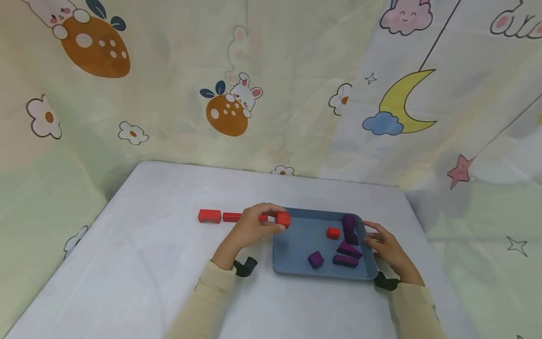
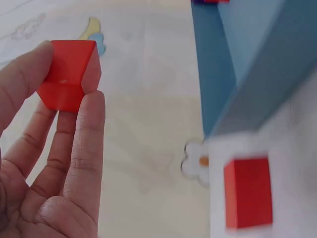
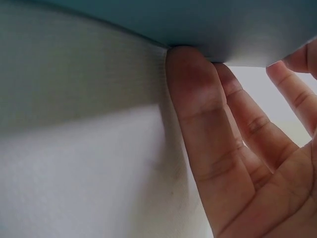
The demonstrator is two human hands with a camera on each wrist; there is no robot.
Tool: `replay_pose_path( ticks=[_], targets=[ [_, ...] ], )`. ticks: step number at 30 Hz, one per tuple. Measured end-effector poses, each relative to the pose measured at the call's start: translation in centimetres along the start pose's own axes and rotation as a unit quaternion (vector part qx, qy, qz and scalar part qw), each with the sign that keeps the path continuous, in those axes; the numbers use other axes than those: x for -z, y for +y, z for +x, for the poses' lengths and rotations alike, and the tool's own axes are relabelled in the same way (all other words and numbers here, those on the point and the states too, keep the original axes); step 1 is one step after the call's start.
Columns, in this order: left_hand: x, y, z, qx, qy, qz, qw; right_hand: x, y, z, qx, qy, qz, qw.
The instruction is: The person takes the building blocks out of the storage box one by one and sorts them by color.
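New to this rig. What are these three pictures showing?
There's no machine: a person works with two bare hands. The wide picture comes from a camera worn on the head; the two close-ups come from cameras worn on the wrists. On the white table sits a blue-grey tray with purple blocks and a small red block in it. More red pieces lie to its left. The left hand pinches a red block; the right hand touches the tray's right side.
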State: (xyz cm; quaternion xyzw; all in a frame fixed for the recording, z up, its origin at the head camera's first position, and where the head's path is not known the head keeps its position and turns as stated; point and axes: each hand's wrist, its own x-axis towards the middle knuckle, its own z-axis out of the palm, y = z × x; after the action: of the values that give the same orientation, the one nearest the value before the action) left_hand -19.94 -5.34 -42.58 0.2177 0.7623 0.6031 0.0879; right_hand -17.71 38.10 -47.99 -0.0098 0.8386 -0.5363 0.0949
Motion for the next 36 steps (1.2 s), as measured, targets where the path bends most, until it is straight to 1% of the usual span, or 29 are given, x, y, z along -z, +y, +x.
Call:
replay_pose_path(
  ticks=[2,4,8,12,16,19,22,25,28,30,33,36],
  targets=[
    [1.2,0.0,-0.4,0.005,0.010,0.002,0.9999,0.0,0.0,0.0,-0.001,-0.001,0.001,1.000],
    [2.4,0.1,-0.7,0.016,0.023,0.020,0.9994,0.0,-0.1,0.0,-0.001,-0.001,0.001,1.000],
    [4.8,-0.1,-1.7,0.040,0.038,0.062,0.9966,-0.1,-0.2,0.0,-0.005,-0.001,-0.002,1.000],
    [7.8,-0.5,-3.0,0.042,0.042,0.091,0.9941,-0.1,-0.1,0.1,-0.003,-0.003,-0.011,1.000],
    [11.4,-1.7,-4.5,0.038,0.043,0.132,0.9896,-0.1,-0.2,0.0,-0.003,-0.004,-0.017,1.000],
    [14.1,-2.7,-5.3,0.044,0.038,0.165,0.9846,-0.1,-0.3,0.0,-0.006,-0.002,-0.019,1.000],
    [16.6,-3.6,-5.9,0.060,0.040,0.188,0.9794,0.0,-0.4,0.0,-0.002,-0.003,-0.021,1.000],
    [18.6,-4.4,-6.2,0.088,0.052,0.199,0.9748,0.0,-0.4,0.0,-0.001,-0.002,-0.021,1.000],
    [20.0,-5.2,-6.5,0.116,0.060,0.216,0.9676,0.0,-0.4,0.0,-0.002,-0.004,-0.020,1.000],
    [20.5,-5.8,-6.6,0.130,0.061,0.228,0.9630,-0.1,-0.4,-0.1,-0.004,-0.003,-0.021,1.000],
    [20.8,-6.6,-6.5,0.154,0.056,0.234,0.9584,-0.1,-0.5,-0.1,-0.007,0.000,-0.024,1.000],
    [20.8,-7.5,-6.4,0.171,0.047,0.235,0.9558,-0.2,-0.5,0.0,-0.008,0.003,-0.028,1.000]
  ],
)
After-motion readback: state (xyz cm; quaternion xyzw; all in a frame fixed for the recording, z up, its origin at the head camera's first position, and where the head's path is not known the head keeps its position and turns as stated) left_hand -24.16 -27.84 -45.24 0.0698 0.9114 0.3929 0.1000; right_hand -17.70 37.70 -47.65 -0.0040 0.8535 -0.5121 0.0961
